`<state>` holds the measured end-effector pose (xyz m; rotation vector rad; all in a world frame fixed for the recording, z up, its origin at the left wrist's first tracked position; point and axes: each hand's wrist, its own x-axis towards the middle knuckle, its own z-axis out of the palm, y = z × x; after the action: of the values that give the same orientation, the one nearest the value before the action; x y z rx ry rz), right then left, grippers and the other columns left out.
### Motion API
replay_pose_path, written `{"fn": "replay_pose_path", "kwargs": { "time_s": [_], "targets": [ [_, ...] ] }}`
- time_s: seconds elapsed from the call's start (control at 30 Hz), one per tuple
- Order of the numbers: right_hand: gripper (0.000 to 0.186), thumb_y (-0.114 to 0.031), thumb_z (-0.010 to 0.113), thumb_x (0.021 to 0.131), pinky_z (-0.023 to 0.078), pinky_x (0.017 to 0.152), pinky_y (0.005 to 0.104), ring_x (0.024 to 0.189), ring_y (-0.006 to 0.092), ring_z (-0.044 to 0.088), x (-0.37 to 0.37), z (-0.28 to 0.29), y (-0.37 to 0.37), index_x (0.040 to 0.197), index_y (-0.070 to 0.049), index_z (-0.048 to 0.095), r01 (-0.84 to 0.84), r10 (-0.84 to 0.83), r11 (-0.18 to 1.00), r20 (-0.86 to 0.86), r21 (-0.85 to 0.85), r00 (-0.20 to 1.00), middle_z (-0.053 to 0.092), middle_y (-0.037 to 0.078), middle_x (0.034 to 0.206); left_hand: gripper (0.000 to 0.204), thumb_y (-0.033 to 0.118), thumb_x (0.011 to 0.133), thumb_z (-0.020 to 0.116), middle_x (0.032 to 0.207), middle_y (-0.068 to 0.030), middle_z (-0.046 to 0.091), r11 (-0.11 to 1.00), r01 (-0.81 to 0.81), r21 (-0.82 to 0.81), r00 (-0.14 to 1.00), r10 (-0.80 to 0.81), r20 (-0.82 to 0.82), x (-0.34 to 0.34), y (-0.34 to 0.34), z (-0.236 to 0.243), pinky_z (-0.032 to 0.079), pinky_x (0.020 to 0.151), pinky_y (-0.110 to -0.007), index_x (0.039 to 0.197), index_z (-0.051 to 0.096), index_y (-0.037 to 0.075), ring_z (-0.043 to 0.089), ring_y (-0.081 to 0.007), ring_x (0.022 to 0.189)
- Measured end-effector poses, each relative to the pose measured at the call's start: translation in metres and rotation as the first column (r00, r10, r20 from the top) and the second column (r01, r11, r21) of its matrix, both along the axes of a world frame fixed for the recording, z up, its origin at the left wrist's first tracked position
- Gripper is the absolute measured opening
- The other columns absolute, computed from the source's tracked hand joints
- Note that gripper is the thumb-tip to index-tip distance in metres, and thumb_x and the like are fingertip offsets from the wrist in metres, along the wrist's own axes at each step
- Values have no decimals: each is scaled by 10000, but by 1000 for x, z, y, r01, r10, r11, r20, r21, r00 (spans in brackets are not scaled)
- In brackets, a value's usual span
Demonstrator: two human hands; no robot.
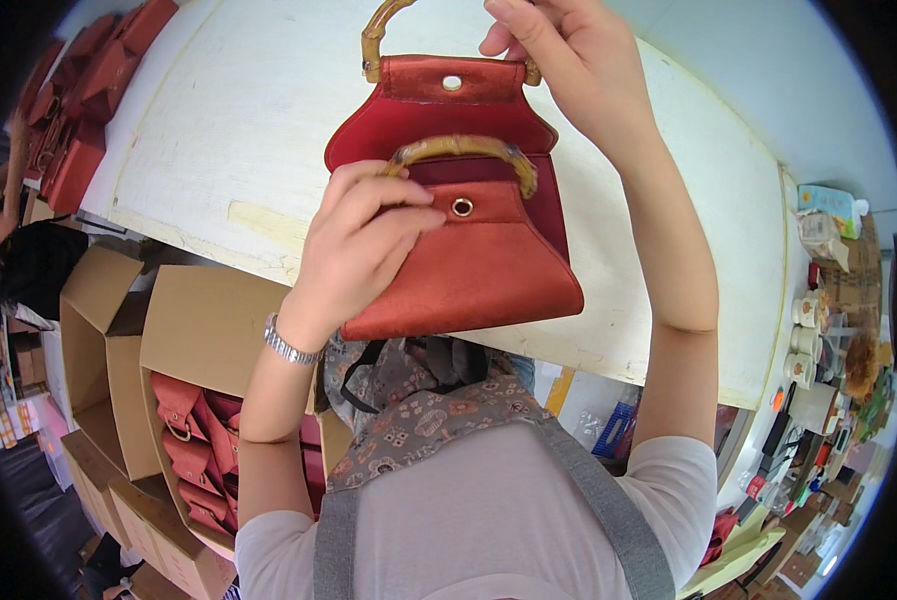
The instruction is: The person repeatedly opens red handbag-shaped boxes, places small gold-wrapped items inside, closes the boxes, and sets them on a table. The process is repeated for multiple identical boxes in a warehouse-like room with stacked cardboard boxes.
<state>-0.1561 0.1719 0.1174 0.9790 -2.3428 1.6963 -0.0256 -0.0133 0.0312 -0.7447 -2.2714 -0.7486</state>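
Observation:
A red handbag [458,280] lies open on the white table [208,130], its darker red lining showing, with two curved bamboo handles. My left hand [358,240] is closed on the near flap and the base of its bamboo handle [473,147], beside a metal eyelet [462,207]. My right hand [578,75] is at the right end of the far bamboo handle [372,38], thumb and fingers curled there, above the upper flap with an oval hole [451,83]. Part of the far handle is hidden by my right fingers or out of view.
Stacked red bags [88,100] lie at the table's left end. An open cardboard box [203,310] holding more red bags [188,440] stands below the near edge, beside other boxes [108,370]. Several small items, including white spools [803,340] and a blue plastic rack [613,430], sit at the right.

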Motion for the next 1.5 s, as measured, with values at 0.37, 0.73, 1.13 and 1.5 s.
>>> {"fn": "replay_pose_path", "kwargs": {
  "time_s": [0.37,0.73,1.13,1.5],
  "targets": [
    [95,-69,591,912,467,598,226,710,89,622,49,-8,36,999,-34,577,-181,186,974,-26,133,982,667,35,769,176,-12,642,696,831,62,571,985,175,3,889,-157,-430,81,26,30,510,699,-260,699,646,147,554,-116,875],
    [364,-83,753,761,521,684,312,765,214,644,80,-66,59,1112,-90,655,-491,485,751,136,441,864,672,83,883,173,24,656,681,820,110,555,982,190,25,821,-144,-553,89,36,16,487,678,-235,697,604,173,526,-110,892],
    [281,4,625,842,500,723,286,800,125,620,76,-87,60,1121,-31,631,-354,273,930,462,98,844,678,127,909,372,-26,701,758,1325,-185,473,995,36,93,997,-29,-77,37,14,21,514,874,-347,1054,696,74,567,-348,1119],
    [292,8,648,737,499,773,375,935,359,617,69,-93,73,1028,-14,659,-537,463,791,288,293,839,638,167,1044,380,40,813,693,1169,-64,627,733,-269,625,615,-368,697,9,8,8,471,789,-246,1183,606,26,561,-75,870]
  ]
}}
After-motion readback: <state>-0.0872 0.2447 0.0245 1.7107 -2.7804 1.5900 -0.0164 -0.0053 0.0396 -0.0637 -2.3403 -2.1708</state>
